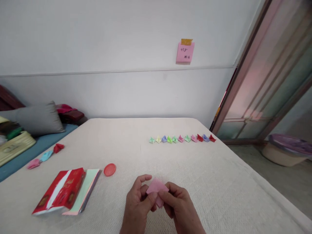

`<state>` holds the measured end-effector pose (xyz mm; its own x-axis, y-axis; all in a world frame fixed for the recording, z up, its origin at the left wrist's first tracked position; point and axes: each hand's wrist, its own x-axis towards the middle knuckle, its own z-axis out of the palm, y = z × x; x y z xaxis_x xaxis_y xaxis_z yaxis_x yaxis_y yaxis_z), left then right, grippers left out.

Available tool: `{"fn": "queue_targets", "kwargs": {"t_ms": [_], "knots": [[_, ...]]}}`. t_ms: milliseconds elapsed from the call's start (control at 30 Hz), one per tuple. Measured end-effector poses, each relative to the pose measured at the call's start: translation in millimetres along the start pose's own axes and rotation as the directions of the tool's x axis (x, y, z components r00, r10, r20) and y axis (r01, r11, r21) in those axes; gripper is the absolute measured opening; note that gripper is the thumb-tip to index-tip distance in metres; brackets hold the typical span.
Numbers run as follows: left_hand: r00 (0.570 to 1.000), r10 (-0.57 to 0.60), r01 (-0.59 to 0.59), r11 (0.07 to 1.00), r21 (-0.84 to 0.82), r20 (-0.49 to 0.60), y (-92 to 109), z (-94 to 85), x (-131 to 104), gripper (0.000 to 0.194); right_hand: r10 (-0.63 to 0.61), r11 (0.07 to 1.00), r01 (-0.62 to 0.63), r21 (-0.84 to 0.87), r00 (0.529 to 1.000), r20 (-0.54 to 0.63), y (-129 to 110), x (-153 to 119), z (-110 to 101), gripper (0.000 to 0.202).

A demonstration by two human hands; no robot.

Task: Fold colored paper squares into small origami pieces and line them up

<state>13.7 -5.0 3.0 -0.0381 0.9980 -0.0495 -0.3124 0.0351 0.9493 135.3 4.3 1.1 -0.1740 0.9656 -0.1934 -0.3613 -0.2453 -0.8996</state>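
Between my two hands is a small folded piece of pink paper (pixel 157 185), its pointed corner facing away from me. My left hand (pixel 138 198) pinches its left side, thumb on the front, with the index finger raised off the paper. On the other side my right hand (pixel 179 200) grips the paper, its thumb pressed on the lower middle next to my left thumb. The fingers behind the paper are partly hidden. Farther back on the table stands a row of small folded paper boats (pixel 175 139) in several colours.
A red packet (pixel 60 190) lies on a stack of coloured paper sheets (pixel 85 187) at left, beside a red round lid (pixel 110 169). Pink, blue and red folded papers (pixel 46 156) sit at the table's left edge. A pink note (pixel 185 52) is taped to the wall.
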Motion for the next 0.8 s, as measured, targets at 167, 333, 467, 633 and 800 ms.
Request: {"fn": "queue_targets", "kwargs": {"t_ms": [167,333,467,633,800], "knots": [[1.000,-0.016,0.015,0.995,0.100,0.011,-1.0,-1.3,0.2,0.037,0.022,1.000,-0.022,-0.002,0.999,-0.029,0.7,-2.0,4.0,0.023],[1.000,-0.011,0.012,0.991,0.137,-0.001,0.6,-1.2,-1.0,0.033,0.039,0.999,-0.041,-0.026,0.996,-0.076,4.4,-2.3,7.6,0.024],[0.999,0.003,-0.008,0.995,0.101,0.049,3.3,0.9,-3.2,0.034,0.064,0.998,-0.063,0.013,0.996,-0.055,2.6,-0.5,1.9,0.024],[0.997,-0.018,0.014,0.998,0.060,0.070,1.5,-1.8,-2.1,0.039,0.055,0.998,-0.054,-0.016,0.998,0.022,-1.3,2.3,-8.3,0.030],[0.999,0.002,-0.006,0.990,0.138,0.032,0.7,-2.6,0.2,0.036,0.010,0.988,-0.008,-0.156,1.000,0.012,1.6,3.7,-10.5,0.036]]}}
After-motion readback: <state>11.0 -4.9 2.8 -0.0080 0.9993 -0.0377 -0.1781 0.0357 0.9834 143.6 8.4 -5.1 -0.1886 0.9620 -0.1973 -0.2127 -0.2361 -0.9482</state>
